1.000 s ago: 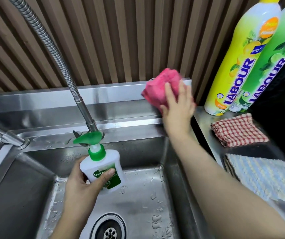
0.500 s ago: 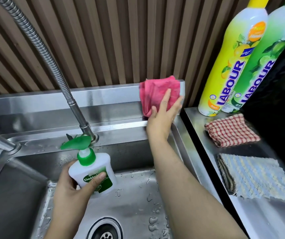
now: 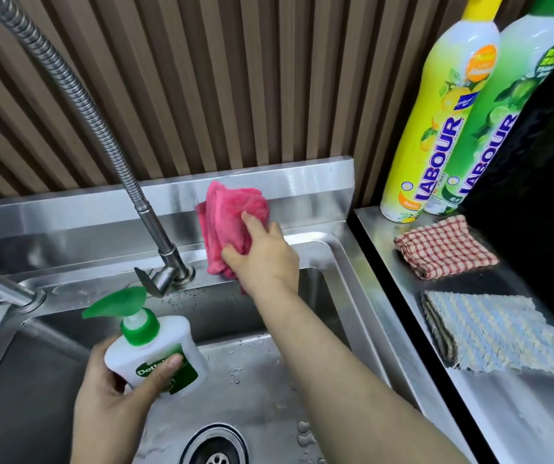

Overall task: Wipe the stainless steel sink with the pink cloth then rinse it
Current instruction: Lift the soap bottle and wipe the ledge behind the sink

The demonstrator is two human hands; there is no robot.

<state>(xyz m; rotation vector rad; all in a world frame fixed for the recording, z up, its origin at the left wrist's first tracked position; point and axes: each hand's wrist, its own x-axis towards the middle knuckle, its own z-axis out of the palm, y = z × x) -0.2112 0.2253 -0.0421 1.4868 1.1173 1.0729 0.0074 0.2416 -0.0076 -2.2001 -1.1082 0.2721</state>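
The right hand (image 3: 262, 259) presses the pink cloth (image 3: 232, 226) with spread fingers against the sink's (image 3: 305, 189) back ledge, while the left hand (image 3: 118, 393) below it grips a soap bottle (image 3: 155, 356).

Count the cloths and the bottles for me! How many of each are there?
Cloths: 3 (pink cloth, checked cloth, striped cloth)
Bottles: 3 (soap bottle, yellow bottle, green bottle)
Total: 6
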